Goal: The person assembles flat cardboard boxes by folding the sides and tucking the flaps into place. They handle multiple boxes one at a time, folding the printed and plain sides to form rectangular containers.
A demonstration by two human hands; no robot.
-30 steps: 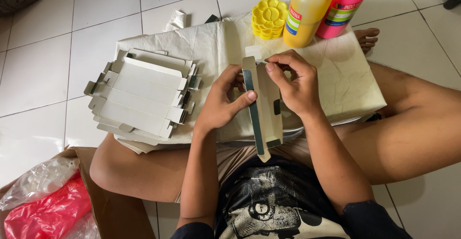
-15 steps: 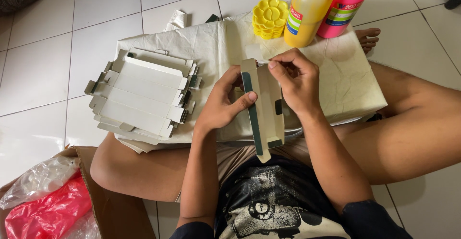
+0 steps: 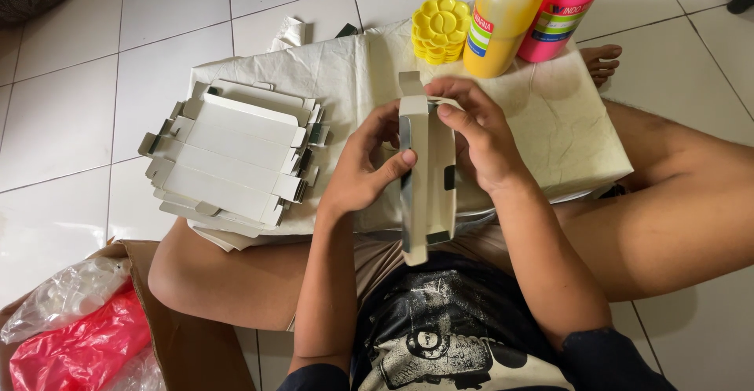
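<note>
**Folded carton held between two hands above a cloth-covered board**

The narrow white cardboard carton (image 3: 428, 179) stood nearly upright over the person's lap, its long axis running toward the camera. The left hand (image 3: 363, 173) gripped it from the left, thumb pressed on the front face and fingers (image 3: 386, 121) curled behind. The right hand (image 3: 481, 136) clamped the upper right edge, its fingers closed on a small flap at the top end. The carton was smooth, matt paperboard with sharp creases and a dark printed inner edge.

Left of the hands, a stack of flat carton blanks (image 3: 232, 159), pale, with tabbed and notched outlines, lay on a creased off-white cloth (image 3: 565, 132). At the cloth's far edge stood a yellow plastic bottle (image 3: 503, 22), a pink plastic bottle (image 3: 561, 10) and a stack of yellow flower-shaped palettes (image 3: 440, 28). A red plastic bag (image 3: 82, 348) lay in a brown cardboard box (image 3: 184, 336) on the white tiled floor (image 3: 71, 100).
</note>
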